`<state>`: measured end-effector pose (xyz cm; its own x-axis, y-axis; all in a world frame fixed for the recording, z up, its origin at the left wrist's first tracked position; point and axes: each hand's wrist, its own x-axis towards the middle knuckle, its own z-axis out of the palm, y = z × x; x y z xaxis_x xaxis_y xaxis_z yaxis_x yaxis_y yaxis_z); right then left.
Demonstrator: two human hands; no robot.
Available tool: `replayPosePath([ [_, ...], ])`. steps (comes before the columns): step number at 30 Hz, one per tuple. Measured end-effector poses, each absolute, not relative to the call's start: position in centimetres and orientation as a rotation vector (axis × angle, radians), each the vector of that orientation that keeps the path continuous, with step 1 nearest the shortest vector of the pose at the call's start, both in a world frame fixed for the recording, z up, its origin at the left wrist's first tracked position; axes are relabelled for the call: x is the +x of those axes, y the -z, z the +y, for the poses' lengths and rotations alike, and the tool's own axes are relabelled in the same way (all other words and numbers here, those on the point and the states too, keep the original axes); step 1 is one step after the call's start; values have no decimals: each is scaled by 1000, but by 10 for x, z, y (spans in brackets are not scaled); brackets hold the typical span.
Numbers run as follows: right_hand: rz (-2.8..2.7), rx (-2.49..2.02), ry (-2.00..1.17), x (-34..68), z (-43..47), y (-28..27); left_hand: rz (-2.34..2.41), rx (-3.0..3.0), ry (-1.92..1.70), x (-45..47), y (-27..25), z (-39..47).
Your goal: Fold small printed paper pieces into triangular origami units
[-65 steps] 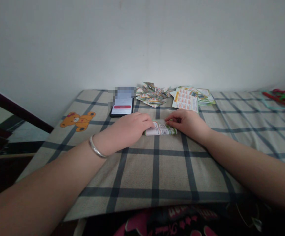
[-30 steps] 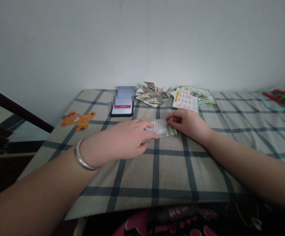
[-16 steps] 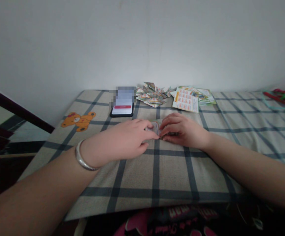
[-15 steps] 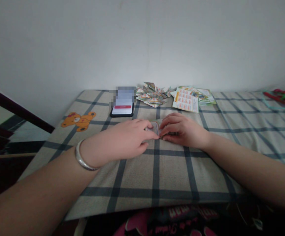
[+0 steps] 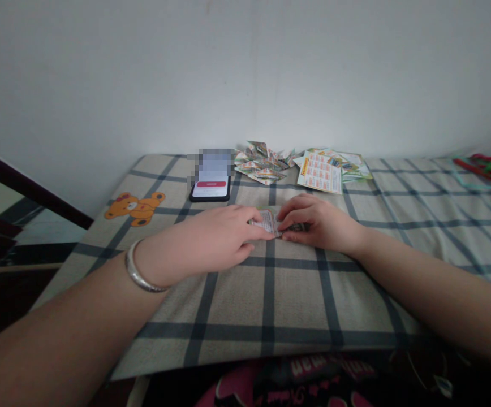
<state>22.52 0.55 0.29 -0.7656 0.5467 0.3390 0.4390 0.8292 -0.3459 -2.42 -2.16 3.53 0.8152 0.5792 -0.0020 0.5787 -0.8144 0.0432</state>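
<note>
A small printed paper [image 5: 268, 220] lies on the checked tablecloth [image 5: 237, 305] between my two hands, partly covered by them. My left hand [image 5: 215, 237], with a silver bangle at the wrist, has its fingers closed over the paper's left side. From the right, my right hand [image 5: 319, 223] curls its fingers onto the paper's other edge. How the paper is folded under the fingers is hidden. Beyond the hands sits a pile of folded paper pieces [image 5: 262, 165]. Flat printed sheets [image 5: 319, 172] lie to its right.
A phone [image 5: 210, 178] with a lit screen rests left of the folded pieces. An orange bear picture [image 5: 137, 209] is at the table's left. Red and green items [image 5: 489, 169] lie at the far right. A white wall [image 5: 245, 73] stands behind the table.
My right hand has shifted slightly to the right, and a little more of the paper shows between the hands. The left hand has barely moved.
</note>
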Motion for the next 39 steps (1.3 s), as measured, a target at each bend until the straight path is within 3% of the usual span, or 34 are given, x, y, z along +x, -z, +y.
replayPosePath([
  [26, -2866, -603, 41, 219, -8, -19, 920, 3078, -12, -21, -31, -22],
  [39, -2920, -691, -85, 225, -12, -29, 842, 3050, -80, -25, -33, -17],
])
